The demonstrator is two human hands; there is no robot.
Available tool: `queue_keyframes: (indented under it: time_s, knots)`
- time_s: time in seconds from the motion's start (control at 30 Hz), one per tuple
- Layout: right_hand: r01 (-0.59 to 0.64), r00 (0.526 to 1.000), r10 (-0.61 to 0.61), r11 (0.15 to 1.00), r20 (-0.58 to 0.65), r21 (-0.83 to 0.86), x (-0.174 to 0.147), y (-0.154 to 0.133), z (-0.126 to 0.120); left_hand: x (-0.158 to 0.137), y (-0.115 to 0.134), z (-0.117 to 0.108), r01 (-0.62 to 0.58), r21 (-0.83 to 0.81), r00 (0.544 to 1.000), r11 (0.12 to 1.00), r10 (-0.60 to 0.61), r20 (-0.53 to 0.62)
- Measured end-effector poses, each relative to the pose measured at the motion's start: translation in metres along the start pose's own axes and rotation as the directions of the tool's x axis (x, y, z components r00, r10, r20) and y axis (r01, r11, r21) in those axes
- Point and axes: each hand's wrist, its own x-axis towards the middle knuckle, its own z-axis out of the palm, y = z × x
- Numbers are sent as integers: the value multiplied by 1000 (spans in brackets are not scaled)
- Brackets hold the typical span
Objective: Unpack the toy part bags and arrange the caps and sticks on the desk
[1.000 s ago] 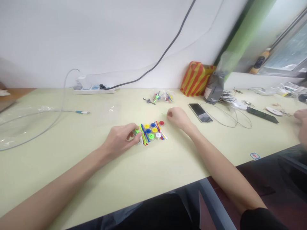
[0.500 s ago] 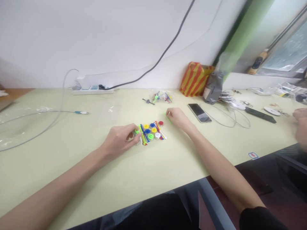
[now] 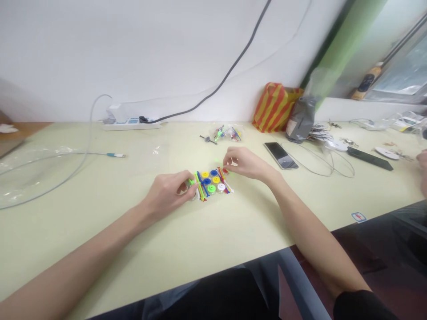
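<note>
Presently in hand, by judgement: steadying and handling one cluster of coloured plastic pieces, mid-bench. Left hand: fingers closed in a pinch on the cluster's left end. Right hand: fingers bent, nearly together, at the red piece, far right corner; hold cannot be told. Next move calls for: light fingertip control, neighbouring pieces undisturbed.

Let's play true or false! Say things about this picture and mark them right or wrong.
1. The left hand is at the left end of the colourful pieces. True.
2. The phone lies flat on the table. True.
3. The right hand holds the phone. False: the right hand is by the red disc.
4. The striped bag is blue and white. False: the striped bag is red and yellow.
</note>
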Motion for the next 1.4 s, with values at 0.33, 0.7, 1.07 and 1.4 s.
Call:
queue_keyframes:
  time_s: [0.33,0.7,1.07,1.4]
  knots:
    - [-44,974,28,997,225,68,-4,-11,0,2,1,-3,49,5,998,999,-49,26]
    - [-48,969,39,998,242,35,-1,-11,6,1,1,-1,43,8,999,999,-43,23]
    - [1,997,-6,998,82,65,-3,-19,2,0,-1,2,26,-1,1000,1000,-26,-11]
    - [102,995,-93,831,-45,546,-3,-58,40,-4,-4,5,-25,-18,994,1000,23,-110]
